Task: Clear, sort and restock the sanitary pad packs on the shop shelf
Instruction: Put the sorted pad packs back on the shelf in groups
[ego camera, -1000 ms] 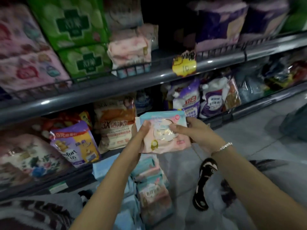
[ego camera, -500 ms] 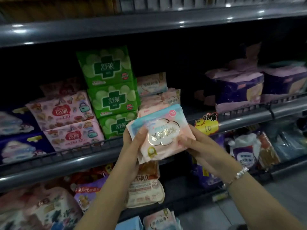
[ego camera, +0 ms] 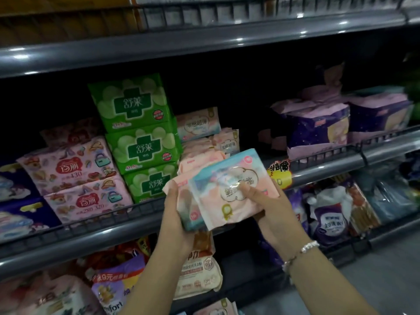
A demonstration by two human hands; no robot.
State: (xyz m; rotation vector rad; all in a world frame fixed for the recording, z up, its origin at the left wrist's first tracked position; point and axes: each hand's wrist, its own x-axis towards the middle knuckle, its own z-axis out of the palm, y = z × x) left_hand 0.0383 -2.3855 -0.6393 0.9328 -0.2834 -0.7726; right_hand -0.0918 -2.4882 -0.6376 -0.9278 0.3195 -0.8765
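On the shelf [ego camera: 204,221] stood three green packs [ego camera: 145,148]; left hand [ego camera: 176,214] and right hand [ego camera: 270,208] each gripped one pink pack [ego camera: 229,189].

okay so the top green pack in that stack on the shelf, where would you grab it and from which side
Grip the top green pack by its two short side edges, coming straight in from the front. It lies uppermost on the stack with nothing on it, its face tilted toward the aisle and dark open space above. Its right side looks clear above the pink packs; the left side seems free too. Both hands are now busy holding packs.
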